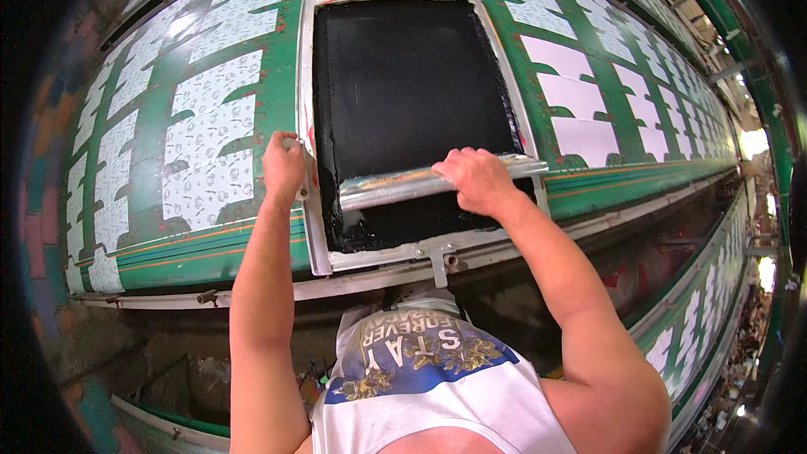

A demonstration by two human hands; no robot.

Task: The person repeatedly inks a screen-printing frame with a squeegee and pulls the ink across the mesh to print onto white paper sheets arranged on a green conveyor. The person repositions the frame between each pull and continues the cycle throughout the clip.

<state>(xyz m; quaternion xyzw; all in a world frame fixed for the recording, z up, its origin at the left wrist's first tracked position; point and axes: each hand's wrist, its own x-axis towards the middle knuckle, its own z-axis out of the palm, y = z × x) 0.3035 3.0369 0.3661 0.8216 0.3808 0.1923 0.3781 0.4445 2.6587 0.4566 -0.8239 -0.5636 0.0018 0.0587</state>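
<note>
A screen printing frame (307, 76) with pale metal sides lies across the green table in front of me. Black ink (412, 76) covers its mesh. Near the front end of the mesh, a long metal squeegee (378, 190) spans the frame, slightly tilted, its right end over the right side rail. My right hand (481, 182) is closed over the squeegee right of its middle, fingers curled across the top. At the frame's left side my left hand (283, 166) is closed on the edge; its exact grip is partly hidden by the fingers.
White cut pieces with small print (210, 147) lie in rows at left. Plain pinkish pieces (580, 101) lie at right. A metal rail (588, 225) runs along the table's front edge, below the frame's bracket (438, 267). Another green table (672, 328) stands at lower right.
</note>
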